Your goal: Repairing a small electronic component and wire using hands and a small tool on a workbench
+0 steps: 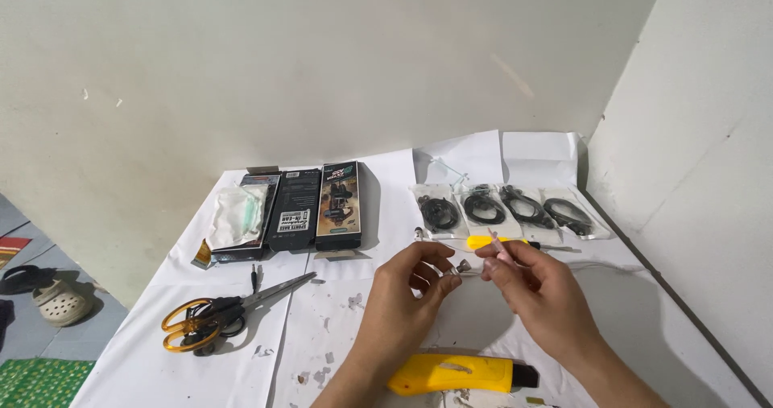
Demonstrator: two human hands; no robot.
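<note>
Hands meet above the middle of the white paper-covered surface point(483, 158). The left hand point(411, 295) pinches a small silver earbud point(460, 268) between thumb and forefinger, with the fingers point(439, 283) closed on it. The right hand point(535, 287) has its fingers point(493, 255) clamped on a thin pale pink piece point(499, 247), which stands just above the earbud; whether the two parts touch cannot be told. A thin white cable point(600, 266) runs from the hands to the right across the surface.

Just behind the hands lies a yellow-handled screwdriver point(495, 241). Behind it, four clear bags with coiled black cables point(507, 208) lie in a row near the wall. Three black boxes point(294, 211) lie side by side at the left rear, and a whitish plastic bag point(236, 215) rests on the leftmost one. Scissors with yellow handles point(229, 311) lie at the left front, blades pointing toward the centre. A yellow tool with a black tip point(459, 373) lies near the front edge, between the forearms. Small paper scraps point(354, 301) are scattered around it. Sandals point(48, 295) stand on the floor at far left.
</note>
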